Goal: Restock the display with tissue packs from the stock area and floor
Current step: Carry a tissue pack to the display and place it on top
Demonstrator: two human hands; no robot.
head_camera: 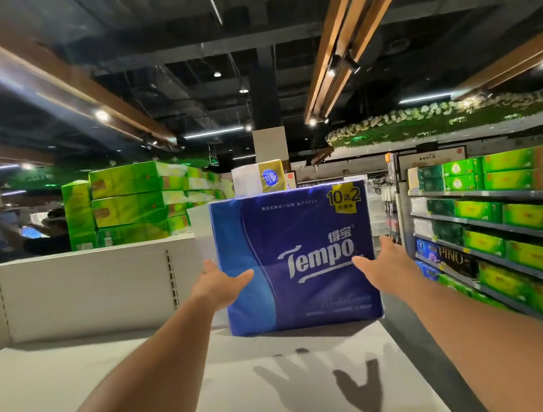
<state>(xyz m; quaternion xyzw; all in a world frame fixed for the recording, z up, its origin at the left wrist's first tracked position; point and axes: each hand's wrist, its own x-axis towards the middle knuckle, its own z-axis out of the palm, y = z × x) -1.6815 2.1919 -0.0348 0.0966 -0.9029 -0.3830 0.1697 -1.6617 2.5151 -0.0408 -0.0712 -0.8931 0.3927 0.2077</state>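
A large blue Tempo tissue pack stands upright on the white display platform, near its far right corner. My left hand presses against the pack's lower left edge, with the thumb lying across the front. My right hand clasps the right edge the same way. Both arms are stretched forward. The pack's base rests on the platform. Shadows of spread fingers fall on the platform in front of it.
A white perforated back panel rises behind the platform on the left. Beyond it are stacked green tissue packs and a white-and-yellow pack. Shelves of green and blue packs line the aisle on the right. A person stands far left.
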